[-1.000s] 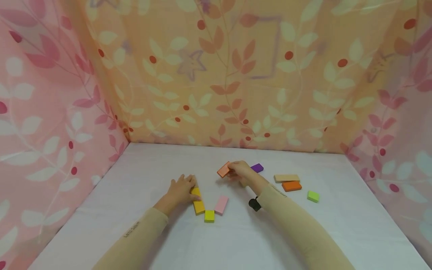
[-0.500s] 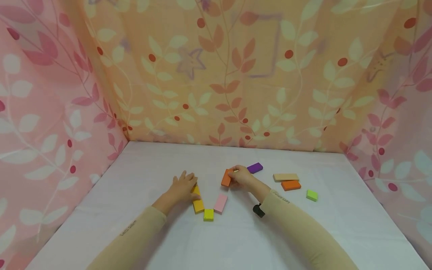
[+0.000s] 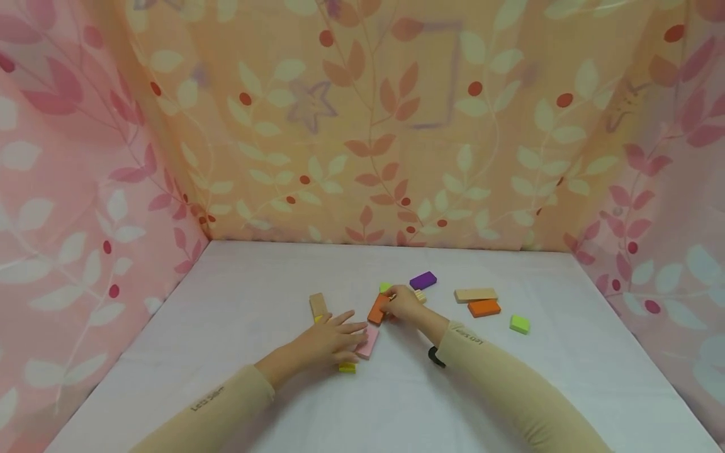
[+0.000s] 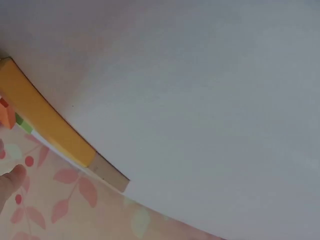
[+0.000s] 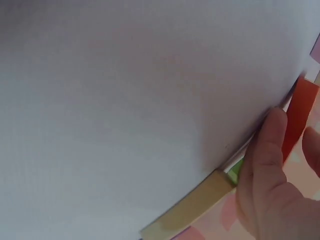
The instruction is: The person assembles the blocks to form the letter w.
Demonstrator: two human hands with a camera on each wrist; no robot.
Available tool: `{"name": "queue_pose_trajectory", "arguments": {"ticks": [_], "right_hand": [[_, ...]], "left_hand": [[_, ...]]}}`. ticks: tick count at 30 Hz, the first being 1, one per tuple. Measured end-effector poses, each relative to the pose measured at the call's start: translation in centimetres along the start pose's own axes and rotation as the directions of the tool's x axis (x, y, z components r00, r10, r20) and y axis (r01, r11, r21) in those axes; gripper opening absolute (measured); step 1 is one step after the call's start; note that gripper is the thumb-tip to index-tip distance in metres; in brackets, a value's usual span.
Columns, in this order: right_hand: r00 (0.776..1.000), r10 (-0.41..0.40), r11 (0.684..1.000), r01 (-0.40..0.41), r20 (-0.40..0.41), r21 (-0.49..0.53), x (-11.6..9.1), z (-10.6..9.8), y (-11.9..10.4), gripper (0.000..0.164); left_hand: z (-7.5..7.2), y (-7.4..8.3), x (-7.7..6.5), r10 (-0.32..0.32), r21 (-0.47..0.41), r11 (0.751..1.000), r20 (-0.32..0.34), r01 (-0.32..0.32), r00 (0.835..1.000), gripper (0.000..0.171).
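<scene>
My right hand [image 3: 403,303] pinches an orange block [image 3: 377,309] close above the table, at the far end of a pink block [image 3: 369,343]. In the right wrist view the same orange block [image 5: 300,110] sits between thumb and fingers. My left hand [image 3: 325,343] has its fingers spread, with fingertips right at the pink block's left edge. It hides most of the yellow-orange blocks, which show plainly as a yellow-orange strip [image 4: 50,120] in the left wrist view. A plain wooden block [image 3: 319,305] continues that strip away from me. Under the left fingers a small yellow block [image 3: 347,368] peeks out.
Behind the right hand lie a green block [image 3: 384,287], a ridged wooden piece [image 3: 420,296] and a purple block [image 3: 423,280]. Further right are a long wooden block [image 3: 476,294], another orange block [image 3: 484,307] and a lime green block [image 3: 519,324]. Patterned cloth [image 3: 362,126] walls the table.
My left hand has slid right and nearer from the yellow-orange strip to the pink block, fingers spreading. The right hand has brought the orange block down toward the pink block, turning it more lengthwise.
</scene>
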State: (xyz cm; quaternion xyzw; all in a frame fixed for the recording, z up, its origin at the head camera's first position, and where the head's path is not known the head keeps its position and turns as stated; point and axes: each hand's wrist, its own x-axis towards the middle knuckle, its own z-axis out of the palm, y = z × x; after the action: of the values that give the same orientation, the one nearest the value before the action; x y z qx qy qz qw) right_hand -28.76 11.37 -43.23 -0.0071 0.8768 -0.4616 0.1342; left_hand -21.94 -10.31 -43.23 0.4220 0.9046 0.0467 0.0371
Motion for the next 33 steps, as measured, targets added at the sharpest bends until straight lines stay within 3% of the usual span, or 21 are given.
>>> {"name": "queue_pose_trajectory", "arguments": {"ticks": [4, 7, 19, 33], "right_hand": [[0.999, -0.041, 0.988, 0.044, 0.023, -0.148, -0.2, 0.07, 0.2, 0.04], [0.998, -0.041, 0.979, 0.049, 0.043, -0.198, -0.27, 0.01, 0.18, 0.041], [0.996, -0.028, 0.978, 0.045, 0.089, -0.201, -0.47, -0.11, 0.32, 0.042], [0.995, -0.032, 0.975, 0.053, 0.099, -0.218, -0.44, -0.16, 0.21, 0.042]], "left_hand": [[-0.03, 0.41, 0.22, 0.003, 0.028, 1.0, 0.043, -0.005, 0.999, 0.05], [-0.02, 0.47, 0.29, 0.015, 0.061, 0.998, 0.063, -0.019, 0.998, 0.048], [-0.43, 0.66, 0.28, 0.039, 0.056, 0.998, 0.057, -0.042, 0.998, 0.047], [-0.59, 0.88, 0.73, -0.033, 0.019, 0.999, 0.145, 0.03, 0.989, 0.05]]}}
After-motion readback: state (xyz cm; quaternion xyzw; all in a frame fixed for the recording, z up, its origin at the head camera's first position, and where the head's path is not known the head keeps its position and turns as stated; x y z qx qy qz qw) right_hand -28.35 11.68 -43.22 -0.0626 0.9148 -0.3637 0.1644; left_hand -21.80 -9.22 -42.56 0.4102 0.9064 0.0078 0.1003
